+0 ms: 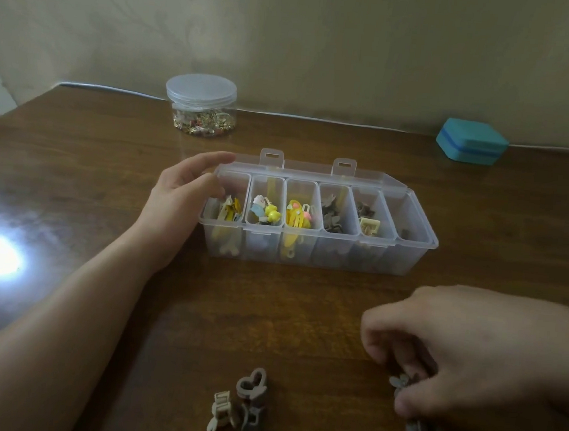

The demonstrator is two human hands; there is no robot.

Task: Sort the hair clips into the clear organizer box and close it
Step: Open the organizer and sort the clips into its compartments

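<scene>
Your left hand (182, 192) rests relaxed, fingers loose, against the open box's (314, 249) left end; your right hand (463, 354) pinches a clip (399, 381) near the table's (74, 169) front edge.

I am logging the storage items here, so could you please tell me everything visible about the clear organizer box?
The organizer box is clear plastic, long and rectangular, standing on the wooden table. Its lid is open, tipped back, with two latch tabs pointing up. Six compartments run side by side: three on the left hold colourful clips, the next two brown and beige ones, and the rightmost holds a small dark piece. The left hand touches its left end.
</scene>
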